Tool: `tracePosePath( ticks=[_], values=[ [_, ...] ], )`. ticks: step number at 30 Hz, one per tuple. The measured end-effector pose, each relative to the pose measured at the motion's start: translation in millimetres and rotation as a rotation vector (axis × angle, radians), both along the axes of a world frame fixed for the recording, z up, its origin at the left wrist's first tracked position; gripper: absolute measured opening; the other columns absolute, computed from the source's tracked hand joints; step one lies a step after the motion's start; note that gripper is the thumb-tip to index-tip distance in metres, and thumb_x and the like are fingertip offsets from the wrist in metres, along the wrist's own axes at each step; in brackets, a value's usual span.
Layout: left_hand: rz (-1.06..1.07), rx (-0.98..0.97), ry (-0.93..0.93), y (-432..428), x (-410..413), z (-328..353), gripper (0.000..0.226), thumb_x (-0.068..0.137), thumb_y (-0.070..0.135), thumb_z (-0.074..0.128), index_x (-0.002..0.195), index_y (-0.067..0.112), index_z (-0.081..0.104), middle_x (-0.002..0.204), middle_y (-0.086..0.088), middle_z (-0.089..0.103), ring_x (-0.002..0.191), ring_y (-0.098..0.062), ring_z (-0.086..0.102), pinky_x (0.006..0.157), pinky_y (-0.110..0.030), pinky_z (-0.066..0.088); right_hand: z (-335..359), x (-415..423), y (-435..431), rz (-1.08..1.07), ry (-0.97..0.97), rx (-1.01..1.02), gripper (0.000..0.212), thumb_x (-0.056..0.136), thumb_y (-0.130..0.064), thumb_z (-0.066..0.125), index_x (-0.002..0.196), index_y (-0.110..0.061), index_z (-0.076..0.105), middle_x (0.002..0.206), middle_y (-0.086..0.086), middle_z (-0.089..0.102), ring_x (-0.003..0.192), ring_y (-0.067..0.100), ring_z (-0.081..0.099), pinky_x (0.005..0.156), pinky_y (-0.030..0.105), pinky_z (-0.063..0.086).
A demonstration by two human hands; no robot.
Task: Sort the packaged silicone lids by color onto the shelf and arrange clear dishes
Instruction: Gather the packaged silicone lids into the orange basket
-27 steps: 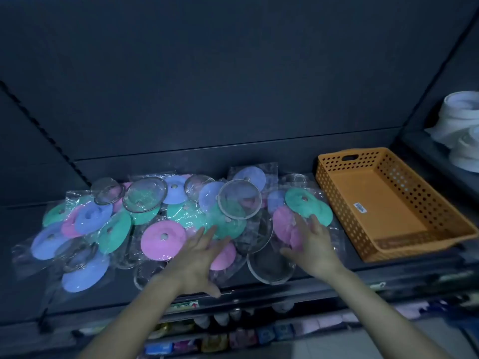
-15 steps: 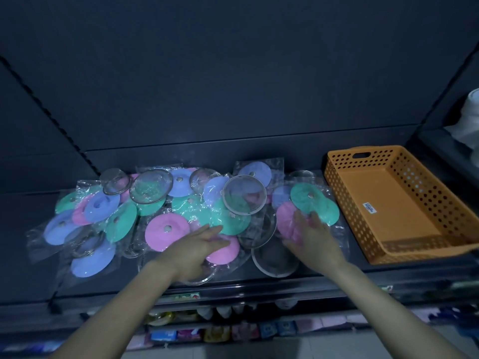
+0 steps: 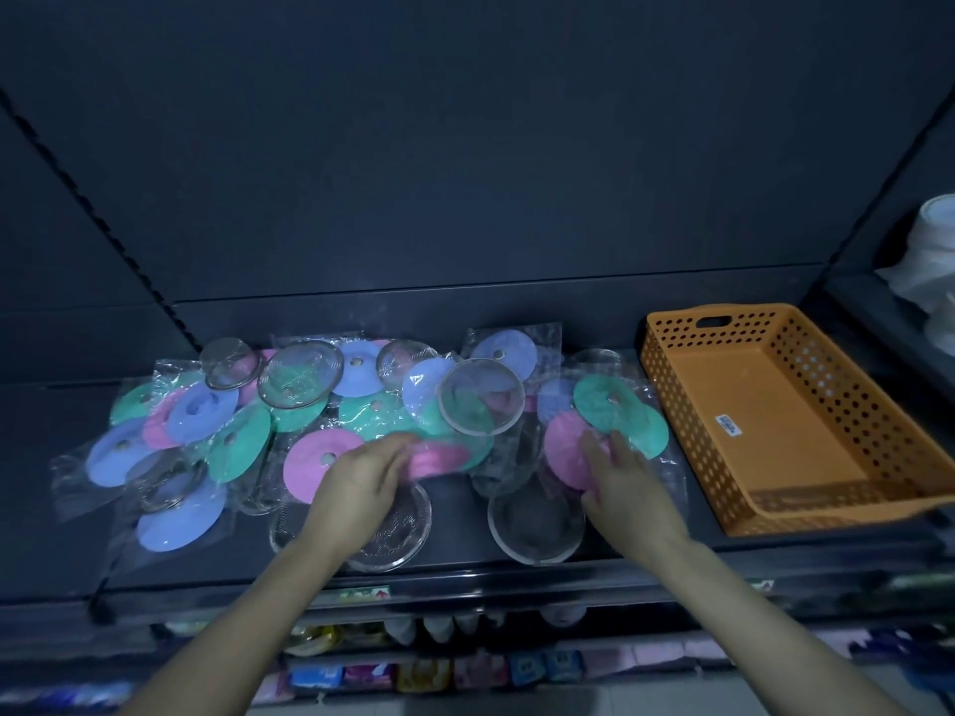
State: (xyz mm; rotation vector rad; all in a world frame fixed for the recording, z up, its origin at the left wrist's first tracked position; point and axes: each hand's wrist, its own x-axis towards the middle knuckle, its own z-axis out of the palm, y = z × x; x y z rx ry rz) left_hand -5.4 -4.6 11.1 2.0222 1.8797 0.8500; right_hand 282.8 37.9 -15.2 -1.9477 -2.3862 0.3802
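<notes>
Dark shelf (image 3: 51,534) across the middle, below a dark back panel (image 3: 465,173). At its right end, an orange perforated basket (image 3: 666,390), white label (image 3: 728,425) on its floor. Just left of the basket, a heap of bagged lids (image 3: 372,416) in blue, green and pink, colours mixed, overlapping and stretching to the shelf's left part. On the heap, clear dishes (image 3: 299,374): three along the back, a larger one (image 3: 480,397) resting on lids in the middle. At the front edge, two more dishes flat on the shelf: one (image 3: 403,529) partly under the left wrist, the other (image 3: 535,524) between the hands. Over the heap's right part, the right hand (image 3: 625,488), flat on a pink lid (image 3: 563,447), fingers straight and spread, tips near a green lid (image 3: 615,405). Over the middle, the left hand (image 3: 362,483), reaching rightward, fingertips at a blurred pink lid (image 3: 444,457); pinching or merely touching, cannot tell. Just left of that hand, a third pink lid (image 3: 310,462). Under the shelf, small coloured packs (image 3: 424,674), blurred.
</notes>
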Motion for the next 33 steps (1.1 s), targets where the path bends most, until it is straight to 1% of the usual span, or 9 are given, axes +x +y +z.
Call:
tracePosePath(
  ticks=[3,6,10,12,14,17,21,26,33],
  values=[
    [0.158,0.054,-0.134,4,4,13,0.016,0.094,0.006,0.053,0.102,0.01,0.066,0.075,0.001,0.065,0.068,-0.019,0.057,0.061,-0.014,0.041,6,4,4,-0.023,0.095,0.102,0.058,0.092,-0.005,0.044,0.146,-0.013,0.024,0.14,0.017,0.039,0.115,0.032,0.054,0.09,0.036,0.05],
    [0.271,0.054,-0.229,8,13,20,0.014,0.096,0.013,0.051,0.084,0.008,0.057,0.063,-0.001,0.053,0.061,-0.019,0.046,0.056,-0.016,0.033,13,14,6,-0.038,0.184,0.1,0.044,0.1,-0.023,0.032,0.143,-0.015,0.033,0.137,0.006,0.047,0.12,0.022,0.05,0.085,0.01,0.039],
    [0.259,0.07,-0.29,12,31,31,0.022,0.096,0.013,0.049,0.075,0.007,0.046,0.058,0.003,0.04,0.055,-0.014,0.037,0.052,-0.022,0.029,50,19,9,-0.082,0.194,0.368,0.059,0.063,-0.01,0.081,0.119,-0.006,0.063,0.083,0.001,0.069,0.07,0.009,0.066,0.067,0.012,0.045],
    [0.238,0.067,-0.319,16,41,35,0.019,0.096,0.013,0.049,0.079,0.005,0.05,0.06,0.002,0.042,0.056,-0.013,0.036,0.051,-0.022,0.029,52,21,16,-0.024,0.303,0.465,0.054,0.063,0.005,0.079,0.114,-0.002,0.065,0.075,0.005,0.069,0.062,0.011,0.064,0.062,0.012,0.041],
    [0.22,0.061,-0.343,20,51,37,0.016,0.096,0.014,0.049,0.084,0.005,0.054,0.063,0.0,0.045,0.058,-0.014,0.038,0.052,-0.022,0.029,50,24,29,-0.001,0.405,0.537,0.05,0.07,0.011,0.072,0.118,0.001,0.061,0.081,0.012,0.07,0.066,0.018,0.067,0.063,0.011,0.042],
    [0.202,0.054,-0.394,24,66,37,0.011,0.096,0.015,0.049,0.088,0.015,0.056,0.064,0.005,0.049,0.059,-0.01,0.042,0.054,-0.024,0.033,36,24,38,0.101,0.382,0.486,0.045,0.076,0.003,0.071,0.119,-0.003,0.059,0.105,0.013,0.068,0.096,0.026,0.067,0.087,0.027,0.049],
    [0.199,0.058,-0.413,25,75,35,0.02,0.096,0.014,0.048,0.084,0.027,0.055,0.065,0.007,0.051,0.058,-0.005,0.043,0.056,-0.026,0.035,-4,26,29,0.234,0.109,0.12,0.072,0.082,-0.019,0.06,0.145,-0.018,0.026,0.153,0.014,0.023,0.142,0.037,0.014,0.116,0.05,0.018],
    [0.244,0.091,-0.382,35,76,40,0.015,0.096,0.007,0.046,0.089,0.018,0.053,0.065,0.011,0.049,0.057,-0.002,0.044,0.052,-0.012,0.033,-4,20,27,0.23,0.001,-0.011,0.095,0.078,-0.045,0.061,0.147,-0.033,-0.002,0.157,0.009,-0.011,0.141,0.042,-0.013,0.113,0.062,0.004],
    [0.126,0.162,-0.256,83,89,62,0.032,0.098,0.004,0.038,0.127,0.006,0.053,0.106,-0.008,0.065,0.087,-0.02,0.056,0.069,-0.019,0.033,4,8,33,0.201,-0.112,0.022,0.08,0.085,-0.035,0.05,0.147,-0.026,0.0,0.155,0.018,0.001,0.14,0.047,0.004,0.111,0.058,0.023]
  ],
)
